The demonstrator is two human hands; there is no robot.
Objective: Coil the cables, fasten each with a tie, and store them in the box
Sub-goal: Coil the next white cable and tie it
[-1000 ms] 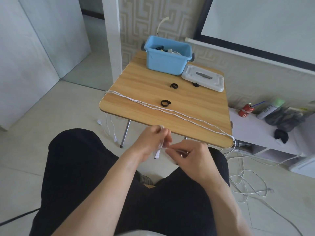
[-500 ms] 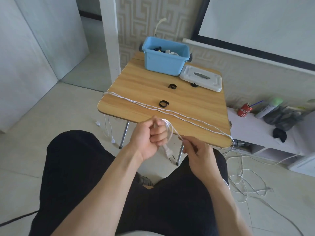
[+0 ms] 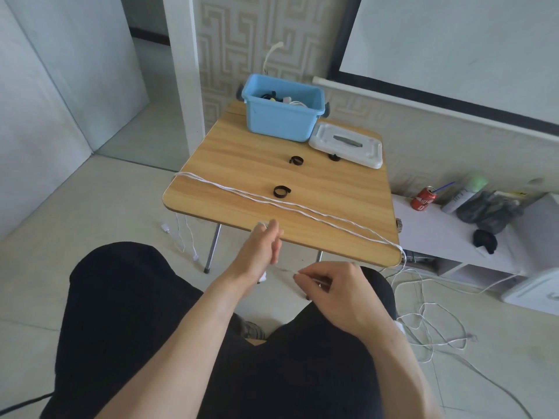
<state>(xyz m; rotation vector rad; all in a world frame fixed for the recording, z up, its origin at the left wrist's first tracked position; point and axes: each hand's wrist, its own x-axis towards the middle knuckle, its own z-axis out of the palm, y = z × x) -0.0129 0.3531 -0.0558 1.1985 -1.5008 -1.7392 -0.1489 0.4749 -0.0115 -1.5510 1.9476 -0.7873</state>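
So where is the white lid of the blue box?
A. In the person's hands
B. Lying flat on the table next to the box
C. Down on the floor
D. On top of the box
B: the white lid lies flat on the wooden table, right beside the open blue box, whose top is uncovered.

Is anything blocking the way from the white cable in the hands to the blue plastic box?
Nothing visible does. The blue plastic box stands open, its white lid beside it; only flat black ties and white cable lie between.
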